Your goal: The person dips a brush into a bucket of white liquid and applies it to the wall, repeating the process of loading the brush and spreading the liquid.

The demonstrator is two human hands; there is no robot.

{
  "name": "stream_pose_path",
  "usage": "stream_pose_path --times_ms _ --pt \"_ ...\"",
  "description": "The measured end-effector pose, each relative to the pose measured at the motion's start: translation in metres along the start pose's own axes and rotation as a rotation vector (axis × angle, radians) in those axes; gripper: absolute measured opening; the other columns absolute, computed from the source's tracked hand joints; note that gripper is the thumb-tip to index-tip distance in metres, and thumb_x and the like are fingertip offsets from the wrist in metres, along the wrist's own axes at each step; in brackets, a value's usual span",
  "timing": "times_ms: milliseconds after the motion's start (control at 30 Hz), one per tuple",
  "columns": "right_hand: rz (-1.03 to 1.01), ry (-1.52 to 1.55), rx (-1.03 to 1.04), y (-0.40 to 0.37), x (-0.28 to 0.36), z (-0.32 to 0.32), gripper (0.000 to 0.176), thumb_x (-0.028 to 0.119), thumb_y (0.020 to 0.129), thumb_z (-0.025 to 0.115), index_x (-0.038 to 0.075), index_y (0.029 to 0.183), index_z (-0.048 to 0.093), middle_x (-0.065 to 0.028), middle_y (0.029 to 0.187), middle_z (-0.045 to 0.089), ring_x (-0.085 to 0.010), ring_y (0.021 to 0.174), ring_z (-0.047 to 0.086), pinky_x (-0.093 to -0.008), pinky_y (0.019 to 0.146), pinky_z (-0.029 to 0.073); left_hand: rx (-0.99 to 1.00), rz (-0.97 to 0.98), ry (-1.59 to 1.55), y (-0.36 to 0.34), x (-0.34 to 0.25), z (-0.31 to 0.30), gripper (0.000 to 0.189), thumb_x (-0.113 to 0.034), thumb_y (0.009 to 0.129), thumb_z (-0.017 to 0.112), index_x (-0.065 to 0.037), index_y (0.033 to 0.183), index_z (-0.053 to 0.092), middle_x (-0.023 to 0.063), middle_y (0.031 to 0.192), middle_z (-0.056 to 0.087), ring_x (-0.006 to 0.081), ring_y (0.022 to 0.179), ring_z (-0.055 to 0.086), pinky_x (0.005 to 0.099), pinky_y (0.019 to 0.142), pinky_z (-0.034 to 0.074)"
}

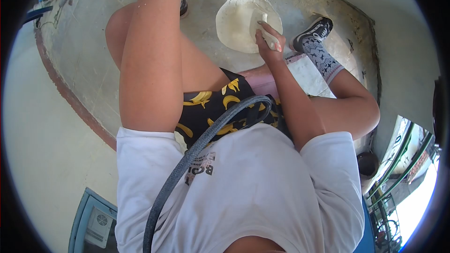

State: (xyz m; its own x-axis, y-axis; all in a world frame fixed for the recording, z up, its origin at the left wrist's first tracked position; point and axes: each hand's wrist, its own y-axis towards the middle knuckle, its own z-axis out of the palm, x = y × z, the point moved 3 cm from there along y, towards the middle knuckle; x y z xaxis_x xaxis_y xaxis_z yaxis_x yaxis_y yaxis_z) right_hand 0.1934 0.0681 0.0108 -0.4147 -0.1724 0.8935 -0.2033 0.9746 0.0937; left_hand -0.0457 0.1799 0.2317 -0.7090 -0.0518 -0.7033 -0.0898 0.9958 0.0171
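The person is sitting with knees spread, and the right arm is reaching straight forward between the legs, elbow nearly locked and wrist bending down. The right hand [268, 50] is clenching around a small pale piece [272, 40], fingers wrapping over it and the thumb pressing along its side; what the piece is cannot be told. The hand is pressing it against the near right edge of a white round disc [239, 21], which is lying flat on the concrete floor [93, 65] toward the floor's far edge, between the two feet. The disc is looking chalky and matte, cream-white, with a thin raised curve showing along its far rim. The left arm [150, 51] is stretching forward over the left knee, and the left hand is passing beyond the top of the view, so its grip cannot be told. A black sneaker [316, 29] is resting just right of the disc, and a black hose [211, 133] is crossing the white T-shirt [262, 192].
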Motion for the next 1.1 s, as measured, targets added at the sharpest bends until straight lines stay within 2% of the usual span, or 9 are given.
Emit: stream_pose_path --times_ms 167,333,433,467,567,767,833,1000,1100 --pt "-0.004 0.042 0.048 0.006 0.008 -0.005 0.027 0.002 0.079 0.067 0.002 0.106 0.068 -0.0199 0.091 0.070 -0.0281 0.082 0.071 -0.0329 0.072 0.053 0.021 -0.120 0.034 -0.007 -0.004 -0.002 0.038 -0.021 0.082 0.069 0.004 0.110 0.062 0.0206 0.092 0.067 0.0257 0.078 0.065 0.0343 0.075 0.050" --pt "0.237 0.182 -0.038 0.018 0.050 -0.016 0.027 0.001 0.079 0.066 0.001 0.106 0.068 -0.0207 0.090 0.070 -0.0248 0.081 0.071 -0.0322 0.072 0.053 -0.011 -0.015 0.067 -0.004 0.010 -0.002 0.038 -0.021 0.083 0.068 0.003 0.112 0.062 0.0194 0.087 0.067 0.0238 0.077 0.064 0.0335 0.073 0.050" --pt "-0.022 -0.053 0.006 0.009 0.009 0.005 0.027 0.002 0.079 0.066 0.001 0.106 0.068 -0.0210 0.089 0.070 -0.0228 0.080 0.070 -0.0317 0.072 0.053 0.010 -0.047 0.056 -0.009 -0.004 -0.006 0.038 -0.020 0.084 0.068 0.003 0.113 0.061 0.0191 0.086 0.067 0.0232 0.077 0.064 0.0332 0.072 0.050" --pt "0.073 -0.003 -0.021 0.007 0.000 0.008 0.030 0.007 0.083 0.066 0.004 0.113 0.066 -0.0144 0.080 0.070 -0.0138 0.065 0.068 -0.0265 0.060 0.054 0.055 -0.136 0.019 -0.012 -0.013 -0.008 0.038 -0.019 0.084 0.067 0.003 0.114 0.061 0.0191 0.087 0.067 0.0232 0.077 0.064 0.0330 0.072 0.050" --pt "0.025 0.082 -0.094 0.010 0.005 -0.001 0.030 0.006 0.083 0.066 0.004 0.113 0.067 -0.0143 0.081 0.070 -0.0139 0.064 0.067 -0.0278 0.061 0.054 0.019 -0.147 -0.025 -0.015 -0.019 -0.010 0.038 -0.019 0.084 0.067 0.003 0.114 0.061 0.0192 0.087 0.067 0.0229 0.077 0.064 0.0327 0.073 0.050" --pt "-0.220 -0.004 -0.054 0.013 0.022 0.003 0.028 0.003 0.081 0.067 0.002 0.109 0.066 -0.0193 0.095 0.069 -0.0246 0.081 0.071 -0.0314 0.070 0.054 -0.003 -0.131 0.017 -0.006 -0.008 -0.003 0.038 -0.020 0.082 0.068 0.002 0.113 0.062 0.0202 0.092 0.067 0.0257 0.085 0.065 0.0343 0.077 0.050" --pt "0.037 0.077 -0.013 0.006 0.007 0.011 0.028 0.001 0.081 0.067 0.002 0.109 0.066 -0.0202 0.096 0.069 -0.0259 0.085 0.071 -0.0316 0.072 0.054 0.023 -0.106 0.047 -0.001 0.012 0.002 0.043 -0.029 0.083 0.069 -0.004 0.117 0.062 0.0180 0.093 0.068 0.0221 0.085 0.064 0.0329 0.079 0.048" --pt "-0.149 0.140 -0.125 0.011 0.057 -0.009 0.025 0.000 0.081 0.065 0.002 0.107 0.066 -0.0196 0.092 0.069 -0.0285 0.083 0.070 -0.0322 0.071 0.053 0.067 -0.091 0.044 0.005 0.010 0.012 0.050 -0.038 0.083 0.070 -0.008 0.121 0.062 0.0152 0.092 0.069 0.0178 0.086 0.062 0.0307 0.081 0.045" --pt "-0.154 0.037 -0.044 0.002 0.038 -0.002 0.023 0.000 0.081 0.065 0.002 0.103 0.067 -0.0193 0.090 0.069 -0.0300 0.081 0.070 -0.0332 0.071 0.053 0.021 -0.037 0.076 0.000 0.008 0.013 0.045 -0.035 0.081 0.070 -0.007 0.116 0.064 0.0116 0.082 0.065 0.0181 0.070 0.060 0.0331 0.070 0.050"
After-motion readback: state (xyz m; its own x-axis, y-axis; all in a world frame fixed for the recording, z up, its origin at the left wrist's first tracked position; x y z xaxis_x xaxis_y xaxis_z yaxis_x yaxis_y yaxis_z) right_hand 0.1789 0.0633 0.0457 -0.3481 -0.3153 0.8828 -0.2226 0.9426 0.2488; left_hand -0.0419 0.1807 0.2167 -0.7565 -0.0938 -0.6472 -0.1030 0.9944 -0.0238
